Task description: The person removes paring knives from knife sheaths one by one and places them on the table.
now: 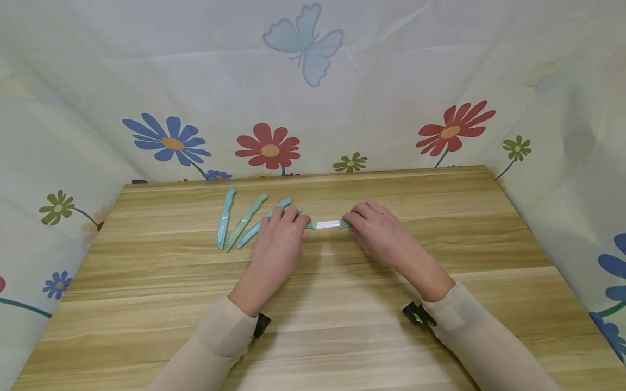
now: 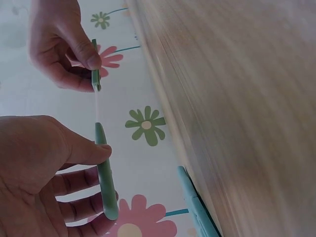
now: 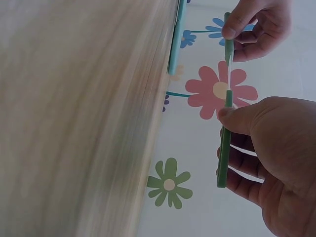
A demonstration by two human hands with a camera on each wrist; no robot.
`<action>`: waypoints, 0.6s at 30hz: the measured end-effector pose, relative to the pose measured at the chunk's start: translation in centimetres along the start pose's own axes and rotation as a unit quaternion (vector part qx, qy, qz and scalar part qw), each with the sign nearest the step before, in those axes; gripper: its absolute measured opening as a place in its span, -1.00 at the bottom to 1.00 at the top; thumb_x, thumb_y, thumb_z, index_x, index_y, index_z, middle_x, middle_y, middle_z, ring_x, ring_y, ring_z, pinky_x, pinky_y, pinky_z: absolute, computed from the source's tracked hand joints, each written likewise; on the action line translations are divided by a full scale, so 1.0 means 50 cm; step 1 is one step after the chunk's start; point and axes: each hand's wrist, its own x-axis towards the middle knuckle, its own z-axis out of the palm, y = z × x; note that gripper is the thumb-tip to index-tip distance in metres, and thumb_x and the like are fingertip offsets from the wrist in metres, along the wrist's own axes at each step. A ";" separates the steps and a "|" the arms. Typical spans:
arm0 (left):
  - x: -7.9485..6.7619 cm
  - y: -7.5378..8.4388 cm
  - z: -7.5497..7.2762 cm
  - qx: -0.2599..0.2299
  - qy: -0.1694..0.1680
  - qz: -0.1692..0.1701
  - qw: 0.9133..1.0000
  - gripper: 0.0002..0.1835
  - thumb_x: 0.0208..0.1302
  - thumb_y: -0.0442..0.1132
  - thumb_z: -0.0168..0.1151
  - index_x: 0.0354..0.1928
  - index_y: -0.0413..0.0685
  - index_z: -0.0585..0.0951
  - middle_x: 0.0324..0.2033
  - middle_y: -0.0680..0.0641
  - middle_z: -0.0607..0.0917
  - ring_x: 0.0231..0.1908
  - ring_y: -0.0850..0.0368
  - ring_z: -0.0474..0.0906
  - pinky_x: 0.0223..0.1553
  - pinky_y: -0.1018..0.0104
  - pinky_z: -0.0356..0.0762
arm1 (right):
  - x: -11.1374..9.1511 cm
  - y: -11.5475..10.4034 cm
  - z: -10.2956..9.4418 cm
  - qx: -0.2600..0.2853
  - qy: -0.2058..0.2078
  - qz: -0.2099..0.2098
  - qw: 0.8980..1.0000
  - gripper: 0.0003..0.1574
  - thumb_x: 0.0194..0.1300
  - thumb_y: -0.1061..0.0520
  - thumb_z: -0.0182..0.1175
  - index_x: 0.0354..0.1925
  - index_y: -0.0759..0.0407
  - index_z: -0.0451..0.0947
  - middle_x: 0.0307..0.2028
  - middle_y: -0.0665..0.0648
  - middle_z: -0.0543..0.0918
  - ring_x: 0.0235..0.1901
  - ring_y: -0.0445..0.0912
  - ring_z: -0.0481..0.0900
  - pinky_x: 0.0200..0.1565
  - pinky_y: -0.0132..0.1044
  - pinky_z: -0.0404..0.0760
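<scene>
Over the counter point(image 1: 323, 336), my left hand point(image 1: 281, 239) grips a knife point(image 2: 106, 182), right hand point(image 1: 383, 233) its sheath point(image 3: 224, 158), blade point(image 1: 328, 224) partly bared. Three others point(image 1: 247, 218) lie sheathed.

A: How many knives point(image 1: 225, 220) lie on the table point(image 1: 332, 326)?

B: Three plainly: two blue, one green. A bluish end point(image 1: 299, 209) also peeks out by the left hand point(image 1: 281, 239); I can't tell whether it makes a fourth there.

A: And held?

B: One knife point(image 1: 328, 224), green-handled, and one green sheath point(image 1: 345, 224).

A: Hands?

B: Two, counting the right hand point(image 1: 383, 233).

A: Sleeves point(image 1: 222, 328)?

B: Two, with one black mount point(image 1: 261, 326) beside each.

A: Butterflies on the cloth point(image 1: 205, 81)?

B: One butterfly point(image 1: 308, 46).

A: Green flowers point(image 1: 350, 163)?

B: Three in the head view.

A: Large red ones at the back?

B: Two.
</scene>
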 end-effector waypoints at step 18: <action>0.000 0.000 -0.001 0.004 0.008 -0.022 1.000 -0.74 0.34 -0.43 0.35 0.04 -0.11 0.77 -0.08 -0.11 0.65 0.01 -0.17 0.52 -0.09 -0.06 0.56 | -0.003 0.003 -0.002 -0.005 -0.014 0.017 1.000 -0.72 0.43 0.24 0.40 0.07 0.27 0.70 -0.04 0.19 0.69 -0.04 0.09 0.60 0.02 -0.07 0.65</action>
